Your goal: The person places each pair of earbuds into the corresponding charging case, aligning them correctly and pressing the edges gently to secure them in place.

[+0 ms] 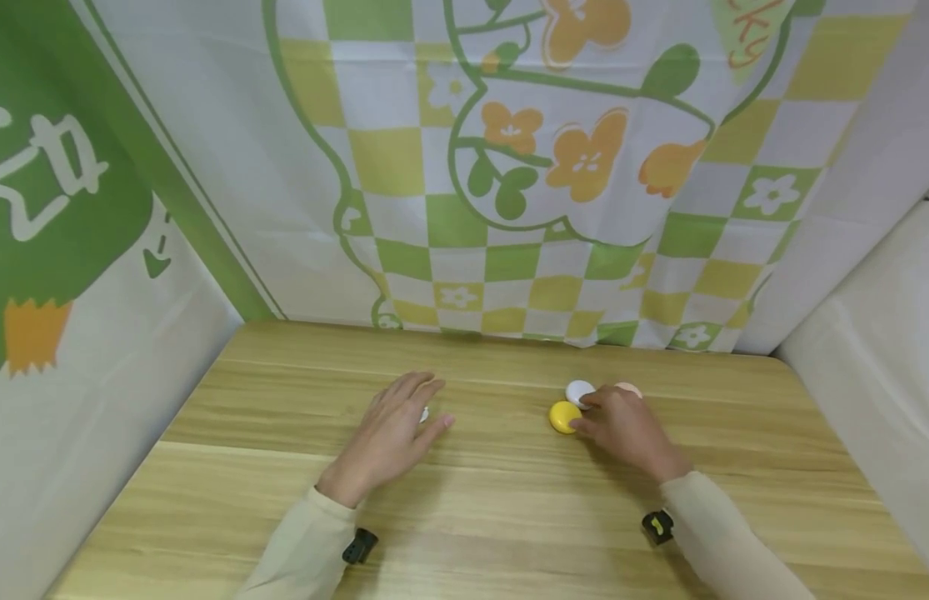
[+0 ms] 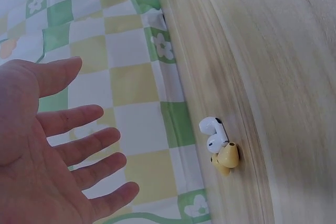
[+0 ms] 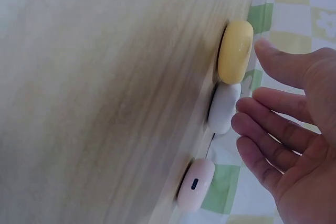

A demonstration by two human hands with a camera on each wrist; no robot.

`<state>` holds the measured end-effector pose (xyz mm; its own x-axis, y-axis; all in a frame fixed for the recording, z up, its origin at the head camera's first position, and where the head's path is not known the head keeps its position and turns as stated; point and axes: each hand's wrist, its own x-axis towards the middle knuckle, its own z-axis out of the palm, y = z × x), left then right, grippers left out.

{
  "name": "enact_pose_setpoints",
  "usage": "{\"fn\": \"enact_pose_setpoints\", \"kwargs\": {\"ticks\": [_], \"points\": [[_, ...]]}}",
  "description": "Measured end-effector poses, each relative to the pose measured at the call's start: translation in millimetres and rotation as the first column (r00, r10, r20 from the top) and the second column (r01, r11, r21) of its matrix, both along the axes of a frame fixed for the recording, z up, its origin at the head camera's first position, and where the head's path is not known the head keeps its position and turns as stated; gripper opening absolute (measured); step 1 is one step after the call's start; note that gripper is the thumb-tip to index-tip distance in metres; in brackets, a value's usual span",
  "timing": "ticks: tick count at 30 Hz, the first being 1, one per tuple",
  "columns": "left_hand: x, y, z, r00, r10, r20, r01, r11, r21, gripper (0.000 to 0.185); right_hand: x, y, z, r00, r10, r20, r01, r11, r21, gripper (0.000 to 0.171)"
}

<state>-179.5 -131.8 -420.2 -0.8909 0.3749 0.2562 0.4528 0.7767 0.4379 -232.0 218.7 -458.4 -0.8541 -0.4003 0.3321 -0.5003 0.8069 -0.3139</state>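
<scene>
My left hand (image 1: 392,429) hovers with spread fingers over the left part of the wooden table. White earbuds (image 2: 215,139) and yellow earbuds (image 2: 229,156) lie bunched together on the wood near it; in the head view the hand mostly covers them. Over on the right, my right hand (image 1: 625,425) is at a round yellow earbud case (image 1: 564,417) and a round white earbud case (image 1: 579,392), its fingers loosely bent. Whether the fingertips touch them I cannot tell. Partly behind that hand sits a pink case (image 3: 193,199) with a charging port.
The wooden table (image 1: 471,517) ends at the back against a checked, flower-printed cloth (image 1: 457,217). Cloth walls stand at the left and right. Each forearm wears a small black device (image 1: 359,546) near the cuff.
</scene>
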Motion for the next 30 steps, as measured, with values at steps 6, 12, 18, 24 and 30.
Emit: {"fn": "enact_pose_setpoints", "kwargs": {"ticks": [6, 12, 18, 24, 30], "points": [[-0.5, 1.0, -0.7, 1.0, 0.003, 0.005, -0.003, 1.0, -0.003, 0.056, -1.7, -2.9, -3.0, 0.999, 0.019, 0.032, -0.018, 1.0, -0.005, 0.03], [-1.3, 1.7, -1.6, 1.0, 0.006, 0.019, -0.006, 1.0, 0.001, 0.056, -4.4, -5.3, -5.8, 0.997, 0.02, 0.073, -0.02, 1.0, -0.01, 0.04], [-1.8, 2.8, -1.8, 1.0, 0.005, 0.019, -0.005, 1.0, -0.001, 0.056, -6.3, -7.3, -6.9, 0.993, 0.036, 0.114, -0.036, 0.999, -0.006, 0.051], [-0.5, 3.9, -0.9, 1.0, 0.0, 0.019, 0.0, 1.0, 0.0, 0.056, -7.5, -8.7, -7.6, 0.988, 0.046, 0.145, -0.049, 0.999, 0.017, 0.055], [0.6, 4.1, -1.2, 1.0, -0.005, 0.029, 0.005, 1.0, -0.002, 0.056, -7.2, -9.7, -7.3, 0.985, 0.053, 0.162, -0.059, 0.998, 0.031, 0.059]]}}
